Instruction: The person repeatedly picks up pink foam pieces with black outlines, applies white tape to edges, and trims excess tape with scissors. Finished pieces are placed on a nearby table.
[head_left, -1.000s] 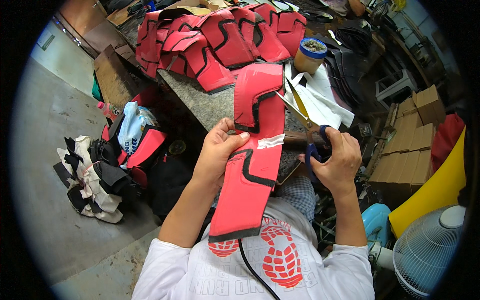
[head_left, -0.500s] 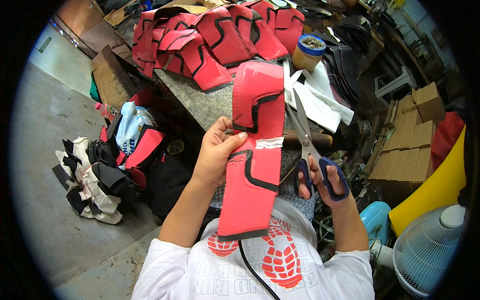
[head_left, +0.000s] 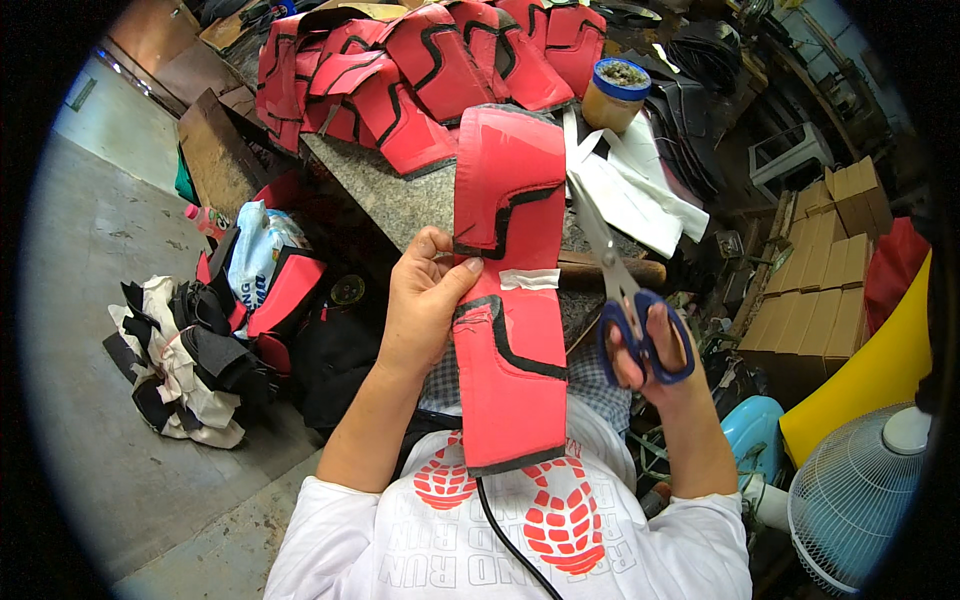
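Speckled grey bench (head_left: 385, 205), red pieces (head_left: 430, 70) heaped on it; white fan (head_left: 850, 505) at right | red panel (head_left: 515, 312), black-trimmed, white patch (head_left: 530, 279) midway, held above the lap (head_left: 440, 382) | left hand (head_left: 425, 300) pinching its edge; right hand (head_left: 662, 345) holding scissors (head_left: 618, 276)

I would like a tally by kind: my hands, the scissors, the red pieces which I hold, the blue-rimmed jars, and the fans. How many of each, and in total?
Hands: 2 (left hand, right hand)
Scissors: 1
Held red piece: 1
Jar: 1
Fan: 1
Total: 6
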